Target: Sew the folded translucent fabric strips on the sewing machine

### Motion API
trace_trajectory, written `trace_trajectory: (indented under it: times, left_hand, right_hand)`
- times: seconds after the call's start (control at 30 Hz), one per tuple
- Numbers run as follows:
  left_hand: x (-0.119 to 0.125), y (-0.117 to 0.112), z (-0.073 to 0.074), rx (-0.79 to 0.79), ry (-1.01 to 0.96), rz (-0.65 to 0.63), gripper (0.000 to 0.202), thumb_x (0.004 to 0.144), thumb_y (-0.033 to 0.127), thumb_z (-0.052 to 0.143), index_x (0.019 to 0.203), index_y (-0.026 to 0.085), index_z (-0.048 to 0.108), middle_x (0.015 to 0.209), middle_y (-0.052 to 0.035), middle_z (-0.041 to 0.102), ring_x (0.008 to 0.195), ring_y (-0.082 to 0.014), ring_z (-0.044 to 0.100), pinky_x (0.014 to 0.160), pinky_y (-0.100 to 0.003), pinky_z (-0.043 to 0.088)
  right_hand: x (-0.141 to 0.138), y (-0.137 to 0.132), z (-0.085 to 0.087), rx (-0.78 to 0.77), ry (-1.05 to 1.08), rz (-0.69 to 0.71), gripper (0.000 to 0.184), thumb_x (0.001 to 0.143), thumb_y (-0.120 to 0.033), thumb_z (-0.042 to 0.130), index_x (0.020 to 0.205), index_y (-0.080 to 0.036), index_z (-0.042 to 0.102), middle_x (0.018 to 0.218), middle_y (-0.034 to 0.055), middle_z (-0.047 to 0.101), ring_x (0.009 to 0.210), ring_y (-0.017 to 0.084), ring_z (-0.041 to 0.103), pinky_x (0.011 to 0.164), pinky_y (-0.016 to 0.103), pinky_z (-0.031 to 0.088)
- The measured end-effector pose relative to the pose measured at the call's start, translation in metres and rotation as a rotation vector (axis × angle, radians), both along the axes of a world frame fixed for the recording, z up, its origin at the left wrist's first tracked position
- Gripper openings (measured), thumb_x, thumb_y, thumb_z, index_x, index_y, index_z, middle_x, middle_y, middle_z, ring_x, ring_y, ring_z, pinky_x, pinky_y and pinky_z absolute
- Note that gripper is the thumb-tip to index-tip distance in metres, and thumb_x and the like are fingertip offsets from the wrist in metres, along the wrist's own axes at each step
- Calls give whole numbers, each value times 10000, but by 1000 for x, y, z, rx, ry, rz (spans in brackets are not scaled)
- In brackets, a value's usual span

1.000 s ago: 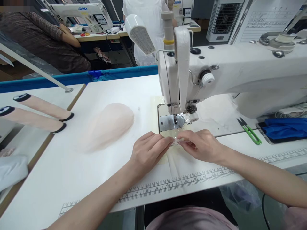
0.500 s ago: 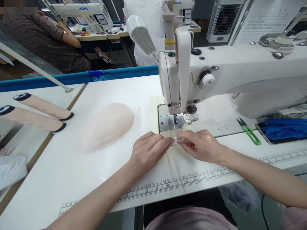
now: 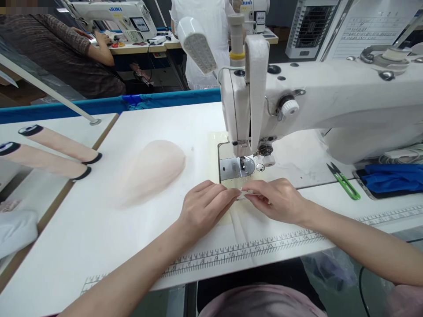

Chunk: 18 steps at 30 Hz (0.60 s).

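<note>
My left hand and my right hand meet fingertip to fingertip on a thin, sheer piece of pale fabric lying on the table just in front of the needle plate. Both hands pinch the fabric's top edge, fingers pressed together. The fabric runs from my fingers down over the printed ruler at the table's front edge. The white sewing machine stands right behind my hands, its needle and presser foot above the plate.
A stack of pale pink fabric pieces lies to the left. Green thread snips and a blue cloth sit at the right. Two pink cylinders lie on the side table. Another person works at a machine behind.
My hands have hardly moved and keep pinching the fabric. The view has shifted slightly. The person in the background has moved an arm toward their machine.
</note>
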State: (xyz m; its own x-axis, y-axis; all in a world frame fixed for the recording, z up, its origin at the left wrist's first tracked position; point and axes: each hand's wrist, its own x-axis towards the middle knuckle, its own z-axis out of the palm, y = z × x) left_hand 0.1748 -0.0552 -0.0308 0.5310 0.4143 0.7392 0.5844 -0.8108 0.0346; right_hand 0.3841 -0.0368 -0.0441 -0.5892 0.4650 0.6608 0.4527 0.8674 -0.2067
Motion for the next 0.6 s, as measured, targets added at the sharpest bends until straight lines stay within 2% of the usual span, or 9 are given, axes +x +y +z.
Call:
trace_trajectory:
  times: [0.2,0.6]
  left_hand:
    - [-1,0,-1,2,1,-3,129,836,68,636,938,128,585,653,-4,634,534,-100,504,511,-241,422]
    - [1,-1,3,17,-4,2,90,858,100,623,899,151,562,660,-3,665,525,-92,534,502,-232,427]
  right_hand:
    - [0,0,3,5,0,11,103,945,-156,461,1017,-186,528,572,-98,606,439,46,508,401,179,313]
    - [1,1,4,70,-20,-11,210,900,-66,449,1008,-193,578,616,-89,652,469,42,529,400,184,312]
